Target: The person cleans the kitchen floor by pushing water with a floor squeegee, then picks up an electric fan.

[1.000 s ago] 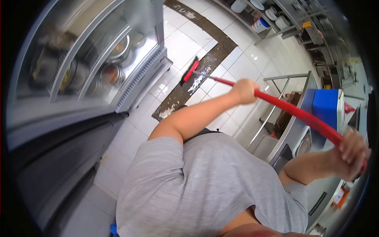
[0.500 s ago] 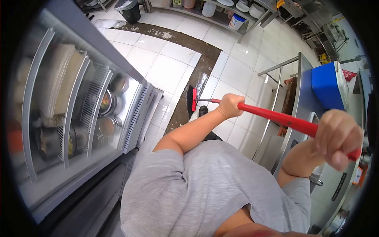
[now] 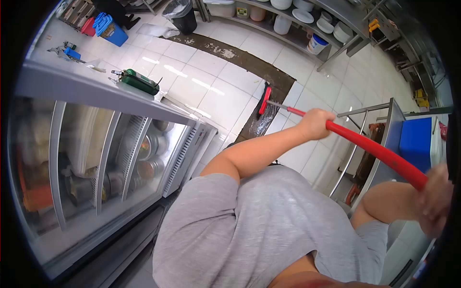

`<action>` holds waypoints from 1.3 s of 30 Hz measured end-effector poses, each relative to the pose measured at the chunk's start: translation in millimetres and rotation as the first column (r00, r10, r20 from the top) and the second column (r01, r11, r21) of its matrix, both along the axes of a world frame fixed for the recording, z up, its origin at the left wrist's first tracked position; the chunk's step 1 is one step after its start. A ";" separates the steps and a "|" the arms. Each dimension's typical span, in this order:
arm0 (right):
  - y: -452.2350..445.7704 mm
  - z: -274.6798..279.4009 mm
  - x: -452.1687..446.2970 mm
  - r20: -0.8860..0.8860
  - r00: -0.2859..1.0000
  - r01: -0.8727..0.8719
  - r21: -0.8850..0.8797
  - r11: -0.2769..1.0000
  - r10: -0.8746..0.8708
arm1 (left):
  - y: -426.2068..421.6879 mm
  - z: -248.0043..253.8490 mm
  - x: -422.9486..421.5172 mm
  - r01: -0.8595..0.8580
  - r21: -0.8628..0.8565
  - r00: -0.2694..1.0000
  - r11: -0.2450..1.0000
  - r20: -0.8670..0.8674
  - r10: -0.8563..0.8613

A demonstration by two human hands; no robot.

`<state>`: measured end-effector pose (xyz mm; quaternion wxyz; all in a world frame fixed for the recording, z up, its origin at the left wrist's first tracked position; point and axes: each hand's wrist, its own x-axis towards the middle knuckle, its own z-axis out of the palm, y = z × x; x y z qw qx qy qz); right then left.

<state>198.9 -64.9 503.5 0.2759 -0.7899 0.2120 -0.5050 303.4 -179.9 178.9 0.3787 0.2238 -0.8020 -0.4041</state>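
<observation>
A broom with a long red handle [image 3: 370,144] runs slantwise across the view. Its red and black head [image 3: 267,100] rests on the dark, wet strip of floor [image 3: 257,126]. Around the lower part of the handle my left hand [image 3: 315,124] is closed. My right hand [image 3: 434,199] grips the handle near its upper end, at the right edge of the view, partly cut off and blurred.
To my left stands a glass-door fridge [image 3: 168,108] with containers inside. A green cylinder [image 3: 137,82] lies behind its top edge. Steel shelving [image 3: 288,36] with dishes, a black bin [image 3: 182,18], a steel table [image 3: 384,139] and a blue cooler [image 3: 415,141] surround the tiled floor.
The broom head has moved forward along the dark strip, away from my feet. My right hand has moved down and right in view. The view has shifted, showing more of the far left.
</observation>
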 end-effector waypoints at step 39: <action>-573.2 -51.4 -61.3 -0.215 -0.064 0.854 -0.517 0.058 -0.974 | -542.8 -87.0 160.6 -0.348 0.245 0.926 0.905 0.242 0.290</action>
